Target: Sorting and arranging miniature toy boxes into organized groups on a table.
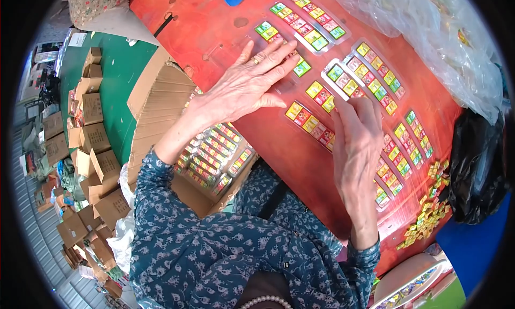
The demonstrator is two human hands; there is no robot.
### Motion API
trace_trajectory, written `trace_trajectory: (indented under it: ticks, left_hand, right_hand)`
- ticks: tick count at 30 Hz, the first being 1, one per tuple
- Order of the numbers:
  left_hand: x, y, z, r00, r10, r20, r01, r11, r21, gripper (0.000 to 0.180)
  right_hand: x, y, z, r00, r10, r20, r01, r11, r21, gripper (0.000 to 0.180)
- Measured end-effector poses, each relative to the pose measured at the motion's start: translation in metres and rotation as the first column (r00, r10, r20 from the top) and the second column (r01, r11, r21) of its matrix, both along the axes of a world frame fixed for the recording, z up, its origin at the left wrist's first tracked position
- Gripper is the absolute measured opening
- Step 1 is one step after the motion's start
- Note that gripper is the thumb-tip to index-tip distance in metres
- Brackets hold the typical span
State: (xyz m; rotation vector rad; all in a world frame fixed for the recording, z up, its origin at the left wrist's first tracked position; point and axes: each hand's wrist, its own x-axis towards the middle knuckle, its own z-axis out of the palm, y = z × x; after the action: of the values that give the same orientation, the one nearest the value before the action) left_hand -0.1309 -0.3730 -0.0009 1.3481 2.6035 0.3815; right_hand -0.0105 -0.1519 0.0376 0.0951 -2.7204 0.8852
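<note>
My left hand (252, 83) lies with fingers spread over a clear plastic tray of small coloured packets, and its fingertips cover part of the row; green packets (302, 67) show past them. A ring is on one finger. My right hand (360, 132) has its fingers bent together, pointing down at a row of small yellow and red packets (322, 96). Whatever is between those fingertips is hidden. Just beyond it sits a pale-edged tray (343, 79) with green and yellow packets. More filled clear trays (310, 20) lie in rows on the red table (214, 19).
Loose small packets (426, 215) are heaped at the table's right edge, beside a black plastic bag (477, 164). Clear plastic sheeting (424, 35) covers the far right corner. An open cardboard box (161, 94) with filled trays (214, 153) stands at left. A white tub (407, 282) is at lower right.
</note>
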Motion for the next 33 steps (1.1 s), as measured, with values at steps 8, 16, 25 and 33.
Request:
trace_trajectory:
  ticks: [8,16,25,33]
  left_hand:
    - [0.0,0.001,-0.007,1.0,0.024,-0.013,-0.025,0.998,-0.059,0.093]
    - [-0.019,0.004,-0.02,0.986,0.113,-0.126,-0.127,0.986,-0.111,0.078]
    - [-0.039,-0.002,-0.005,0.988,0.064,-0.143,-0.077,0.993,-0.092,0.063]
    - [-0.007,0.08,0.061,1.0,0.019,0.019,-0.021,0.993,0.112,0.063]
  right_hand:
    - [0.049,0.009,0.001,0.993,-0.076,0.093,0.083,0.994,-0.075,0.025]
    - [0.103,0.043,0.001,0.956,-0.225,0.185,0.237,0.971,-0.041,0.025]
    - [0.17,0.075,-0.016,0.907,-0.418,0.057,0.421,0.903,-0.081,0.025]
    - [0.228,0.176,-0.011,0.645,-0.764,0.014,0.759,0.642,0.106,0.02]
